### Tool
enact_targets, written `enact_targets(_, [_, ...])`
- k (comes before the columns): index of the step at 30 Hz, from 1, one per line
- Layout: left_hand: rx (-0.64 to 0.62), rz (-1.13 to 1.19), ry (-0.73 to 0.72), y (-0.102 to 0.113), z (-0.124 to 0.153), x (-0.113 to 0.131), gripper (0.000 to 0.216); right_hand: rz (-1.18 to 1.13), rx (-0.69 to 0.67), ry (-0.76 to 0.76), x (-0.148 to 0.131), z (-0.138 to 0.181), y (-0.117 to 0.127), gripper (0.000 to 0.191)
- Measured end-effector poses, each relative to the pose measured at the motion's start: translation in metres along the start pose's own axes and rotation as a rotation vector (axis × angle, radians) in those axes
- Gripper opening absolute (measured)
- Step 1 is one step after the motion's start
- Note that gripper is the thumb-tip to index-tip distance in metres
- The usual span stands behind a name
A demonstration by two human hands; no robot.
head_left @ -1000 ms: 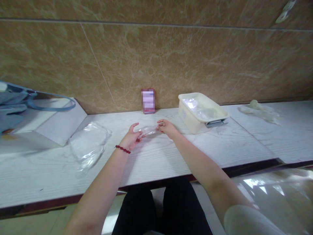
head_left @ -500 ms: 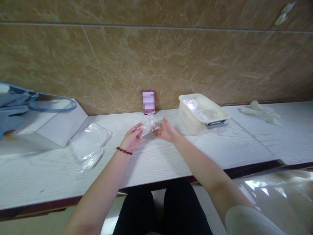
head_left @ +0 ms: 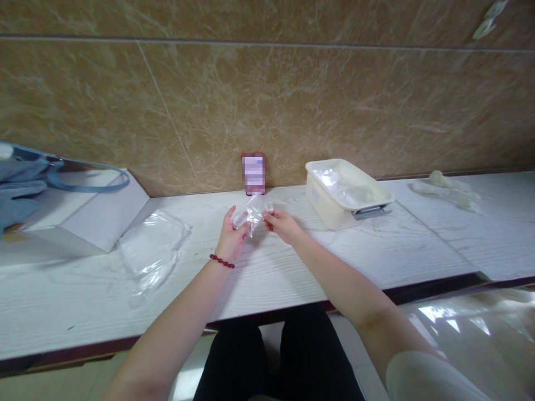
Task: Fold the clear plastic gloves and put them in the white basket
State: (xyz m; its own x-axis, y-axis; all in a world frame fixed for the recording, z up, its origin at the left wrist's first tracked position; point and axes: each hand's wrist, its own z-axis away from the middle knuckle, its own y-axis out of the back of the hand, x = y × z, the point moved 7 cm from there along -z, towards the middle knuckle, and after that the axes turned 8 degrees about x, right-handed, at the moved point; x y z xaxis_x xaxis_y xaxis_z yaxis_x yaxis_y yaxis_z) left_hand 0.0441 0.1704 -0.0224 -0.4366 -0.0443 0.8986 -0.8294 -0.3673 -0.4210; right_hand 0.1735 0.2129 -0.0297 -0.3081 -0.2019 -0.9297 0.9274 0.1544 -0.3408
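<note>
The brown marbled wall (head_left: 267, 94) fills the far side, a pale joint running across it. Against it stands the long white wood-grained counter (head_left: 267, 284), and at its near edge are my legs in black trousers (head_left: 280, 356). A white box (head_left: 117, 206) sits at the far left, with a blue bag (head_left: 20, 192) on it, the strap looping toward the right. To the right of my hands, near the wall, is a cream tub (head_left: 324, 200) with clear plastic (head_left: 349, 192) inside and a grey latch (head_left: 370, 210) on its near right end. A clear flat packet (head_left: 152, 239) lies on the left, just beside the box. Farther right, well apart from the tub, lies a pale crumpled item (head_left: 449, 189), too blurred to name.

My left hand (head_left: 234, 236) pinches the left, near side of a small clear bag (head_left: 254, 214), one finger raised away from it. My right hand (head_left: 282, 224) nips its right edge between bunched fingertips; I can't tell exactly which ones press underneath. The bag is between both hands, mid-counter, in front of the phone (head_left: 254, 174), which leans upright on the wall, its screen blurred. A dark red bead bracelet (head_left: 222, 260) circles my left wrist. Smallest is a dark speck (head_left: 70, 328) at the near left of the counter.
</note>
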Motion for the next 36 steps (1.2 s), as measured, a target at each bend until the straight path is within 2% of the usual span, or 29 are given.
enact_targets(6, [-0.083, -0.072, -0.029, -0.008, 0.007, 0.001, 0.065, -0.011, 0.14, 0.061, -0.004, -0.002, 0.01, 0.029])
enact_targets(11, [-0.117, -0.13, -0.062, -0.011, 0.007, -0.002, 0.059, -0.214, 0.036, -0.034, -0.003, 0.003, 0.0, 0.029])
enact_targets(18, [-0.021, -0.134, -0.077, -0.005, 0.002, -0.01, 0.056, -0.327, 0.085, 0.011, -0.01, 0.006, 0.0, 0.027])
enact_targets(23, [0.052, -0.167, -0.2, -0.002, 0.0, -0.008, 0.055, -0.485, 0.099, -0.046, -0.007, 0.007, -0.002, 0.02])
enact_targets(28, [0.074, -0.182, -0.305, -0.002, 0.002, -0.002, 0.053, -0.447, 0.002, -0.155, 0.002, 0.01, -0.012, 0.009])
enact_targets(32, [0.087, -0.22, -0.334, -0.003, 0.005, 0.001, 0.053, -0.38, -0.051, -0.111, -0.002, 0.012, -0.016, 0.015])
enact_targets(36, [0.024, -0.267, -0.354, -0.009, 0.009, 0.003, 0.051, -0.29, -0.032, -0.062, -0.005, 0.011, -0.013, 0.024])
